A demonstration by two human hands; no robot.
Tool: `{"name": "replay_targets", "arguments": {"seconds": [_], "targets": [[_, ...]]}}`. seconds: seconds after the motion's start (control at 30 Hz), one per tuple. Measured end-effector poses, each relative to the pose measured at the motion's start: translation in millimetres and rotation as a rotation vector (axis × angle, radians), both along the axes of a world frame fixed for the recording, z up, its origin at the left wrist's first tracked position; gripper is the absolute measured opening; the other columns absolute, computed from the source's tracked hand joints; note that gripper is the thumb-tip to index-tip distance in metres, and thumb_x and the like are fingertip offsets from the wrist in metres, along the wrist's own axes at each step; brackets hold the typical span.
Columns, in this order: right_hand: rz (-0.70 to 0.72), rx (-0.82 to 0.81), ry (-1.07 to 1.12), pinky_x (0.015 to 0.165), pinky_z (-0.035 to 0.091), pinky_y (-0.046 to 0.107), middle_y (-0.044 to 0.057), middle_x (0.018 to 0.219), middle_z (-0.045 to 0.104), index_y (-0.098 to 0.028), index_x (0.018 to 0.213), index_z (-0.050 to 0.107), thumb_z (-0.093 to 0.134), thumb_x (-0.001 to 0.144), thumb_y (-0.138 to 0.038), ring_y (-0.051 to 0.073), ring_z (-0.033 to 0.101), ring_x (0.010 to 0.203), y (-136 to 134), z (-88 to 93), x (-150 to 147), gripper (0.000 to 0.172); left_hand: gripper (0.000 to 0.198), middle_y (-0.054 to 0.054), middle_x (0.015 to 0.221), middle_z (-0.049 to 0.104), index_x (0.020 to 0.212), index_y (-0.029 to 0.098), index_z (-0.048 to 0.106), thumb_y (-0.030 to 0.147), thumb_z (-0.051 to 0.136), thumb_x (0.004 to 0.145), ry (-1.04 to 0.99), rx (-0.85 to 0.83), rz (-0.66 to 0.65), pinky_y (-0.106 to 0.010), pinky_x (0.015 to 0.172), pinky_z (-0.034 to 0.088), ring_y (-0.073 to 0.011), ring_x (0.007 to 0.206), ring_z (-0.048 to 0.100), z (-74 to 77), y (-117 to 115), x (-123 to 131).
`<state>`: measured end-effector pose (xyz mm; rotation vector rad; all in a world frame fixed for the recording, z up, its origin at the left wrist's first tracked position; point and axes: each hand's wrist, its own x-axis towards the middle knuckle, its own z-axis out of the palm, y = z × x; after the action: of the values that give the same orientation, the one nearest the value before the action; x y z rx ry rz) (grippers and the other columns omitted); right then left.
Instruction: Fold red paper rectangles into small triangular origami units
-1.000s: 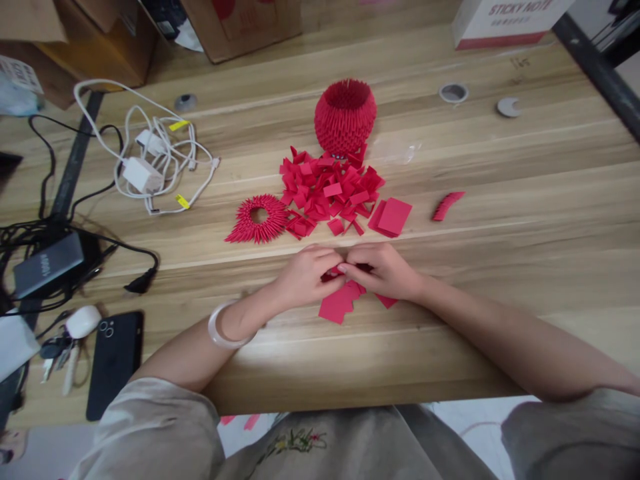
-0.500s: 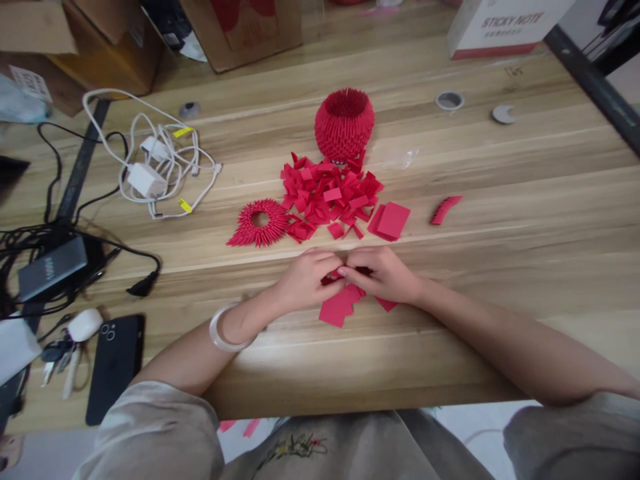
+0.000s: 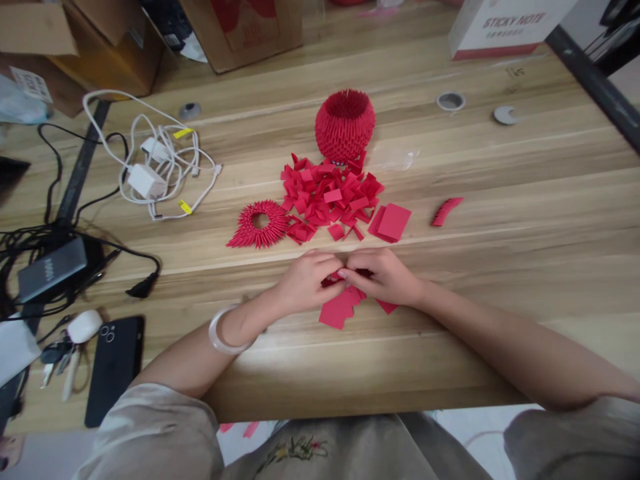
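My left hand [image 3: 311, 281] and my right hand [image 3: 383, 275] meet near the table's front, both closed on a small piece of red paper [image 3: 334, 275] that their fingers partly hide. Flat red paper sheets [image 3: 338, 311] lie just below my hands. Beyond them is a heap of folded red paper pieces [image 3: 333, 195], with a round red paper vase [image 3: 345, 125] standing behind it. A spiky red paper ring [image 3: 260, 223] lies to the left of the heap. On its right rests a stack of red squares [image 3: 391, 222].
A short curved red strip [image 3: 446, 211] lies at the right. White cables [image 3: 170, 157], black cables, keys and a black phone [image 3: 115, 371] occupy the left side. Cardboard boxes [image 3: 250, 33] and a sticky note box [image 3: 505, 30] stand at the back.
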<state>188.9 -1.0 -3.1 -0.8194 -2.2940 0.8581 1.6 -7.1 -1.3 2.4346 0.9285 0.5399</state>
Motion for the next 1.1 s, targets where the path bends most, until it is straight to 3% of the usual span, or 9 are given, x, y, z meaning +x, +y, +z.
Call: {"name": "replay_targets", "arguments": {"seconds": [1.1], "targets": [[0.013, -0.033, -0.011, 0.054, 0.029, 0.022, -0.003, 0.054, 0.037, -0.017, 0.056, 0.038, 0.045, 0.090, -0.025, 0.009, 0.036, 0.052, 1.2, 0.4, 1.5, 0.036, 0.023, 0.001, 0.061, 0.049, 0.063, 0.017, 0.044, 0.025, 0.048, 0.084, 0.019, 0.006, -0.010, -0.025, 0.061, 0.037, -0.0121, 0.060, 0.047, 1.8, 1.3, 1.1]]}}
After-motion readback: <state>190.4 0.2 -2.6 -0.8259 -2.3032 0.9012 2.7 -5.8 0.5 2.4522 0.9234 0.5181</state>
